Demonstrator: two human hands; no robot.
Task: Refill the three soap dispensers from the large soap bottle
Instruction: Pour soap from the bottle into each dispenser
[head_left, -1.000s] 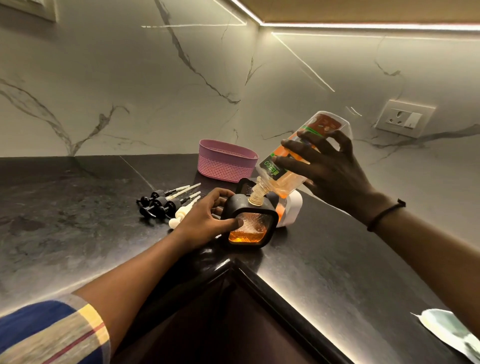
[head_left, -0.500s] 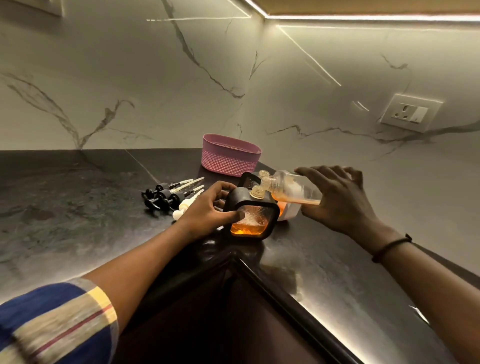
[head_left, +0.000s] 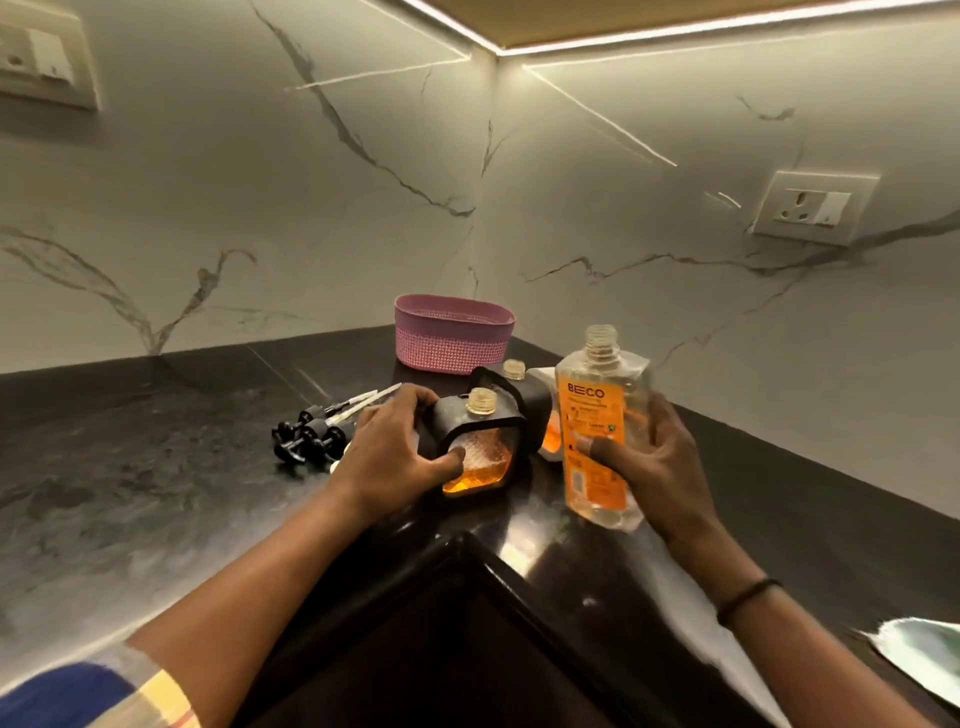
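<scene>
On the table (head_left: 156, 493), left hand (head_left: 387, 457) grips a dispenser (head_left: 480, 449); right hand (head_left: 657, 467) clasps the upright, uncapped bottle (head_left: 597, 431) just beside it.

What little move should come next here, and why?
Probably tilt the soap bottle in the right hand over the rear dispenser: its neck stands open, the bottle is upright, while the left hand grips the front dispenser, which holds orange soap.

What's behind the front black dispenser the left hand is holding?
Behind the front black dispenser: a second black dispenser, open neck showing, lower body covered. Right of that, a white dispenser, mostly hidden by the soap bottle. Farther back, a pink basket.
</scene>
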